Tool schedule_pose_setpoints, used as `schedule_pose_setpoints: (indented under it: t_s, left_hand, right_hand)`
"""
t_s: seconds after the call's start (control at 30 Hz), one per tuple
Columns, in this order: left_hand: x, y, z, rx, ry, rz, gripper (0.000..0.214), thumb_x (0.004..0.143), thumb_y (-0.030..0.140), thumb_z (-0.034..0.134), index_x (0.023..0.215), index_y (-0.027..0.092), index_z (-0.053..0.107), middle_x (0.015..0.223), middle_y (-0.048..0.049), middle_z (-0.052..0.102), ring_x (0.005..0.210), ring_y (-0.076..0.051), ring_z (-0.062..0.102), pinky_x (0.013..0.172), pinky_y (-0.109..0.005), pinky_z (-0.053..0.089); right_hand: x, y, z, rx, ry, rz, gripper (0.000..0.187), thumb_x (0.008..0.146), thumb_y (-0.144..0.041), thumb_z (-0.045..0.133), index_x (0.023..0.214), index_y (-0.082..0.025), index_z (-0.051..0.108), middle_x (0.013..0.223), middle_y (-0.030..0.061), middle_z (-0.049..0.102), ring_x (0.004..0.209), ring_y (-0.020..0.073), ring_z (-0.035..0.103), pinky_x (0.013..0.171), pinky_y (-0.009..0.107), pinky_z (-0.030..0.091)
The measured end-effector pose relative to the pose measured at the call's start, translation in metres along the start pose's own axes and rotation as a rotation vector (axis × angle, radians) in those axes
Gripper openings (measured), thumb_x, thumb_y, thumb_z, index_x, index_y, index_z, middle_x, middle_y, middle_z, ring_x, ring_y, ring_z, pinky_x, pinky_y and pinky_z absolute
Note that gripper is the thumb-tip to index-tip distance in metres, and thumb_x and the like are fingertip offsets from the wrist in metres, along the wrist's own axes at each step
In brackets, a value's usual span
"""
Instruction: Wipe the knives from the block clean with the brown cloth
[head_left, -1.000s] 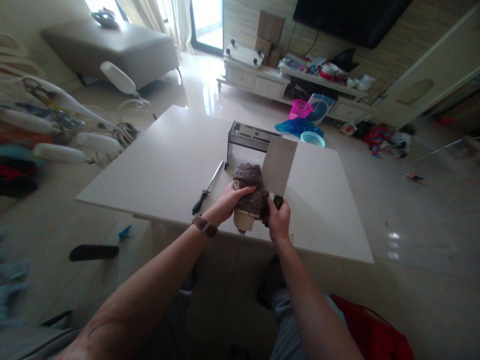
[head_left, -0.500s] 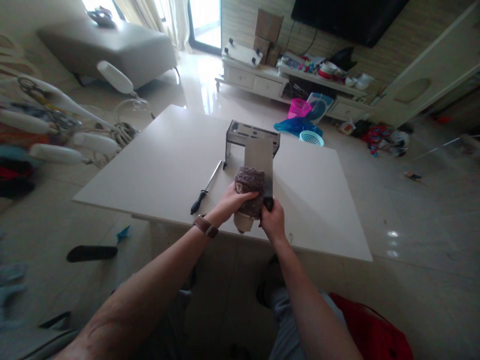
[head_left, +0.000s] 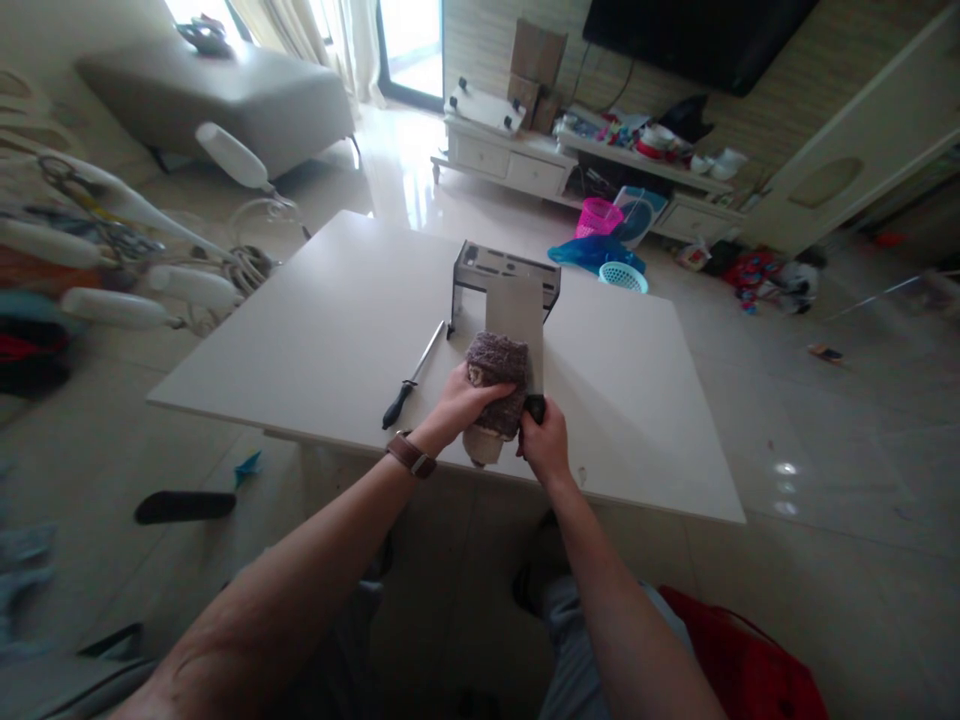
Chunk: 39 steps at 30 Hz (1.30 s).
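My right hand is closed round the black handle of a cleaver, whose broad blade points away from me. In my left hand is a folded, fuzzy brown cloth, held against the blade's left side; the thumb lies across it. A pale beige piece shows below the cloth, of a kind I cannot make out. Left of my hands a sharpening steel with a black handle lies on the white table. Beyond the blade tip stands a knife block with slots in its top, partly hidden by the blade.
The table's near edge runs under my forearms. Past its far side, a blue plastic bag, a light blue basket and a pink basket are on the floor. White lamp arms stand to the left. A red bag is at lower right.
The cleaver and the cloth have shifted slightly to the left. Both hands keep their hold, and the sharpening steel and knife block stay in place.
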<state>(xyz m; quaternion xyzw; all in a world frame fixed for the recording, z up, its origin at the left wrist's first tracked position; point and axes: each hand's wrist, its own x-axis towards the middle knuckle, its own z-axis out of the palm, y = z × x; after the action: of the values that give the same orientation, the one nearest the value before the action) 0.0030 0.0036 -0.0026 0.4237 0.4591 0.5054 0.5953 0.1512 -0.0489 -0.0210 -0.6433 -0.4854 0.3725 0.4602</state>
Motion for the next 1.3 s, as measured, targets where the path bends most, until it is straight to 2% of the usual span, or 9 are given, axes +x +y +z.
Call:
schedule_pose_setpoints:
  t_s: [0.33, 0.6, 1.1, 1.3]
  left_hand:
    - [0.0031, -0.0050, -0.0025, 0.066, -0.018, 0.061, 0.053, 0.062, 0.033, 0.090, 0.107, 0.013, 0.070, 0.107, -0.0113, 0.076, 0.096, -0.025, 0.071, 0.087, -0.037, 0.059]
    - [-0.0003, 0.0007, -0.0020, 0.087, -0.020, 0.040, 0.054, 0.062, 0.033, 0.089, 0.109, 0.013, 0.070, 0.107, -0.0122, 0.076, 0.097, -0.026, 0.071, 0.088, -0.039, 0.059]
    - [0.0023, -0.0049, -0.0027, 0.053, -0.028, 0.021, 0.054, 0.062, 0.033, 0.091, 0.109, 0.014, 0.071, 0.107, -0.0120, 0.076, 0.097, -0.026, 0.072, 0.088, -0.039, 0.059]
    - [0.0009, -0.0064, -0.0018, 0.052, -0.042, 0.013, 0.053, 0.063, 0.032, 0.090, 0.110, 0.014, 0.072, 0.107, -0.0118, 0.076, 0.100, -0.027, 0.071, 0.093, -0.041, 0.058]
  right_hand:
    - [-0.0004, -0.0026, 0.0009, 0.030, -0.025, 0.036, 0.018, 0.082, -0.038, 0.059, 0.082, -0.022, 0.051, 0.060, -0.0064, 0.050, 0.038, 0.0104, 0.050, 0.030, 0.020, 0.037]
    - [-0.0007, -0.0020, 0.0012, 0.019, -0.020, 0.026, 0.016, 0.082, -0.036, 0.058, 0.080, -0.023, 0.050, 0.060, -0.0073, 0.048, 0.036, 0.0096, 0.049, 0.029, 0.020, 0.038]
    - [-0.0008, -0.0019, 0.0001, 0.003, -0.027, 0.055, 0.017, 0.083, -0.037, 0.058, 0.081, -0.023, 0.049, 0.058, -0.0078, 0.049, 0.036, 0.0096, 0.049, 0.029, 0.019, 0.038]
    - [-0.0002, 0.0012, -0.0001, 0.008, -0.026, 0.052, 0.018, 0.083, -0.039, 0.058, 0.082, -0.023, 0.050, 0.058, -0.0079, 0.049, 0.037, 0.0099, 0.049, 0.030, 0.020, 0.037]
